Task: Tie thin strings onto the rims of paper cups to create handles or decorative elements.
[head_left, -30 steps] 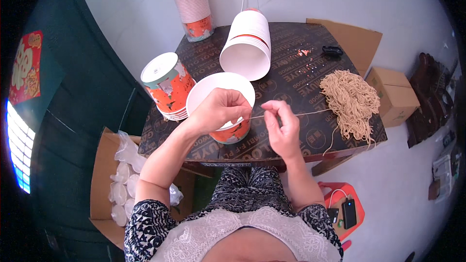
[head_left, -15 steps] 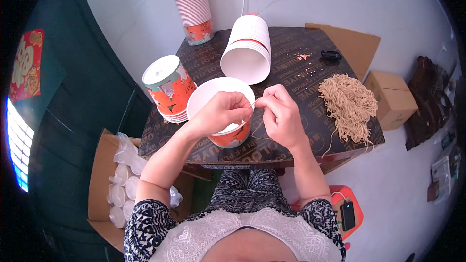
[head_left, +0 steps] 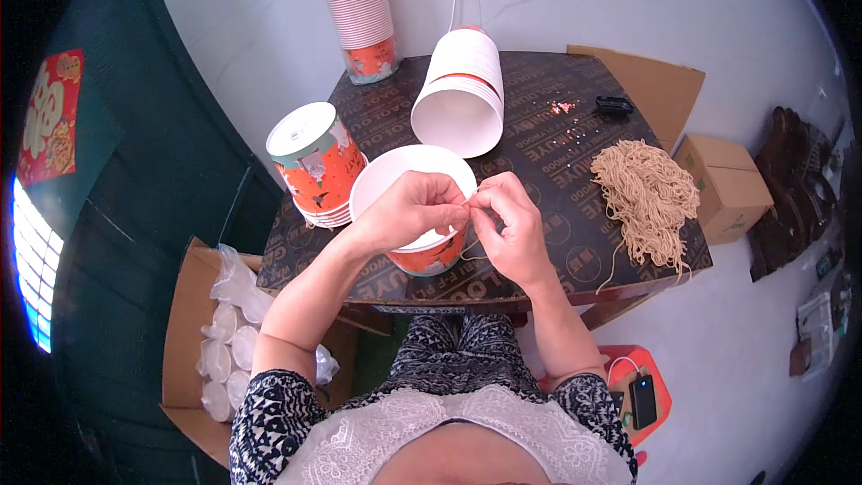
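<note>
A round white-lined paper tub (head_left: 429,262) with an orange printed outside stands upright at the table's near edge. My left hand (head_left: 417,208) is over its right rim, thumb and forefinger pinched on a thin beige string (head_left: 470,258). Fingertips nearly touching it, my right hand (head_left: 512,229) also pinches the string, whose loose part hangs down beside the tub. The exact point where the string meets the rim is hidden by my fingers. Left of the tub, an upside-down orange tub (head_left: 314,171) sits on several nested ones.
A heap of beige string (head_left: 642,198) lies on the right of the dark table (head_left: 557,256). White tubs (head_left: 460,81) lie nested on their side. Farther back stands a tall wrapped stack of tubs (head_left: 359,9). A black object (head_left: 614,106) and small crumbs (head_left: 562,109) are behind the string heap.
My right hand has come slightly left and down, closing the gap to my left fingertips. The string stretch between the hands has shortened. My left hand stays at the rim.
</note>
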Motion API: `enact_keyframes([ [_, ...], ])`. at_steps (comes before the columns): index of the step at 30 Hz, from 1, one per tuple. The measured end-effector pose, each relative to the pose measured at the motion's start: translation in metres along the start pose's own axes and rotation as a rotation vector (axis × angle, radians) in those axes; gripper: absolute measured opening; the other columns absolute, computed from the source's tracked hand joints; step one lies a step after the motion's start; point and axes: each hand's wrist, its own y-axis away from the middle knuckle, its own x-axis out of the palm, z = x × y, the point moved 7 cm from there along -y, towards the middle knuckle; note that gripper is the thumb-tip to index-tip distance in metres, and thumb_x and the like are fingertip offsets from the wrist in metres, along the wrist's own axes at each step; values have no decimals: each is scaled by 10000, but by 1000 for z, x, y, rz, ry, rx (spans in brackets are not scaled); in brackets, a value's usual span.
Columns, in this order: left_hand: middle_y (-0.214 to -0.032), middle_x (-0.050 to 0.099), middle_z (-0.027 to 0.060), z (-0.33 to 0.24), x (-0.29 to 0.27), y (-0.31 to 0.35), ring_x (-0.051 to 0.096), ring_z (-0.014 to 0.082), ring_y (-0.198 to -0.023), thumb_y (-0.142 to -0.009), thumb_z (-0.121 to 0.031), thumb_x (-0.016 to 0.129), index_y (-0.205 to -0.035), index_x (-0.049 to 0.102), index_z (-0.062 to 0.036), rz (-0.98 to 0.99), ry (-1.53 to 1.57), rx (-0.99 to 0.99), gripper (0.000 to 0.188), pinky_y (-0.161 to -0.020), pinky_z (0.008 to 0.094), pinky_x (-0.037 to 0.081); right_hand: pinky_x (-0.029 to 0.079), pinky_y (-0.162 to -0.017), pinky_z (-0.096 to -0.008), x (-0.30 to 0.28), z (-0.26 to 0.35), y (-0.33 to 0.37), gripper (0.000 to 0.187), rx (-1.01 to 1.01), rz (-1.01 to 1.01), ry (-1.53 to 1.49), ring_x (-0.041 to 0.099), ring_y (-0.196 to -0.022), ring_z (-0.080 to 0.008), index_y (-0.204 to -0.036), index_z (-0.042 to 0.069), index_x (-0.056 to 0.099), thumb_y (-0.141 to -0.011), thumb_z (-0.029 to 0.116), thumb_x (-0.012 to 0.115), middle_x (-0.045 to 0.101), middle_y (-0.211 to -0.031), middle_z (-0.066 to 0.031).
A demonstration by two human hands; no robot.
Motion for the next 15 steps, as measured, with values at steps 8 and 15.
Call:
enact_keyframes([
  [8, -797, 651, 31, 3, -5, -1, 602, 81, -736, -853, -10, 681, -844, 605, 1, -66, -64, 2, 78, -667, 226, 493, 480, -681, -386, -1, 20, 14, 179, -145, -92, 150, 587, -792, -302, -868, 15, 587, -741, -71, 680, 553, -906, -130],
  [15, -792, 631, 15, -1, 2, 2, 581, 64, -735, -853, -5, 677, -833, 595, -2, -47, -54, 35, 84, -658, 225, 488, 498, -679, -371, -4, 2, 14, 153, -107, -105, 127, 607, -786, -289, -958, -24, 651, -808, -52, 646, 570, -937, -133],
])
